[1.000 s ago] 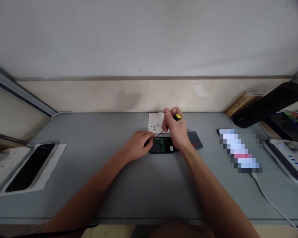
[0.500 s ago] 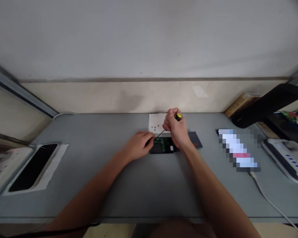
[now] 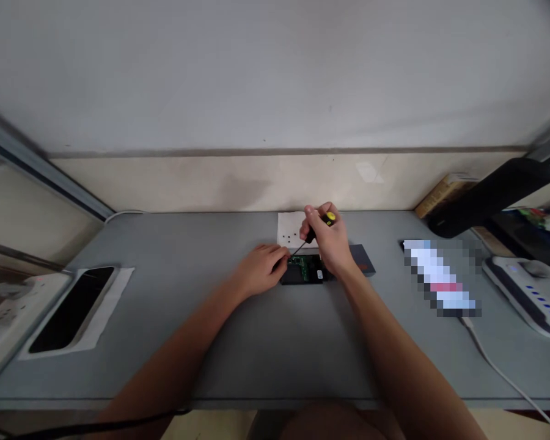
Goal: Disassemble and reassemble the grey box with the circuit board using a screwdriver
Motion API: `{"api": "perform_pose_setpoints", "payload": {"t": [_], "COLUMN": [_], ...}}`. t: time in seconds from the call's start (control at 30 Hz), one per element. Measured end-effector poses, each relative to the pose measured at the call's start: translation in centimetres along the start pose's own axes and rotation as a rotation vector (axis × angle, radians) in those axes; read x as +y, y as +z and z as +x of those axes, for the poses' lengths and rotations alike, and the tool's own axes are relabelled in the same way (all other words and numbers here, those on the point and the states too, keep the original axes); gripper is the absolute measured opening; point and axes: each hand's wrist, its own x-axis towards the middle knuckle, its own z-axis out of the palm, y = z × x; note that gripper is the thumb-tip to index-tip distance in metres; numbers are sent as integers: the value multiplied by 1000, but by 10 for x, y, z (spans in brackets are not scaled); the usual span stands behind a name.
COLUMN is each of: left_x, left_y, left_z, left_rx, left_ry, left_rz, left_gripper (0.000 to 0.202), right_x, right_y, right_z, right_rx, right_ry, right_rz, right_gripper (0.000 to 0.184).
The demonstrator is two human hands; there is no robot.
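Observation:
An opened phone [image 3: 315, 271], with a green circuit board [image 3: 304, 267] and dark sections exposed, lies flat on the grey desk [image 3: 238, 348]. My left hand [image 3: 263, 269] is closed around its left end, which the fingers partly hide. In my right hand [image 3: 333, 243] is a screwdriver [image 3: 310, 235] with a black handle and yellow end cap. Its thin shaft slants down to the left, the tip meeting the board's upper left near my left fingertips. Behind the phone, a white paper [image 3: 285, 223] carries several small dark screws. A dark flat panel [image 3: 362, 258] sits by my right wrist.
Left, a black-screened phone [image 3: 71, 311] rests on white paper beside a white power strip [image 3: 21, 315]. Right are a blurred-out lit phone [image 3: 440, 278] with a white cable [image 3: 490, 357], another power strip [image 3: 527, 296], a black cylinder [image 3: 490, 198] and a box [image 3: 444, 192]. A wall rises behind.
My right fingers have shifted on the screwdriver, the thumb lifting so more of the black handle shows. The tip stays at the board's upper left. The view has moved slightly.

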Motion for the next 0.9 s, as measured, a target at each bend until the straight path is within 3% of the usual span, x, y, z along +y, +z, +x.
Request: {"api": "perform_pose_setpoints", "payload": {"t": [0.1, 0.23, 0.33, 0.37, 0.43, 0.53, 0.6, 0.73, 0.9], "left_x": [3, 6, 7, 7, 5, 2, 0, -1, 3], "left_y": [-4, -13, -22, -25, -30, -34, -33, -28, -21], "left_z": [0, -1, -4, -6, -8, -11, -11, -10, -8], "left_rx": [-19, -53, -87, -99, -133, -181, -192, -178, -132], "left_ry": [-11, -26, -71, -90, -114, -106, -113, -143, -106], "left_rz": [3, -43, -129, -164, -231, -288, -303, -312, -275], "left_gripper": [21, 21, 17, 22, 48, 72, 73, 70, 65], "right_x": [-3, -33, -64, -71, -81, -84, -83, -85, -88], "right_y": [3, 0, -19, -29, -50, -78, -91, -102, -102], "right_z": [0, -7, -17, -21, -28, -37, -41, -40, -30], "right_rx": [44, 67, 117, 63, -159, -496, -617, -655, -662], "right_ry": [-85, -284, -397, -389, -291, 46, 169, 194, 267], "right_rz": [-101, -132, -460, -621, -953, -1372, -1466, -1458, -1370], "right_gripper": [53, 40, 28, 24, 17, 56, 64, 55, 53]}}
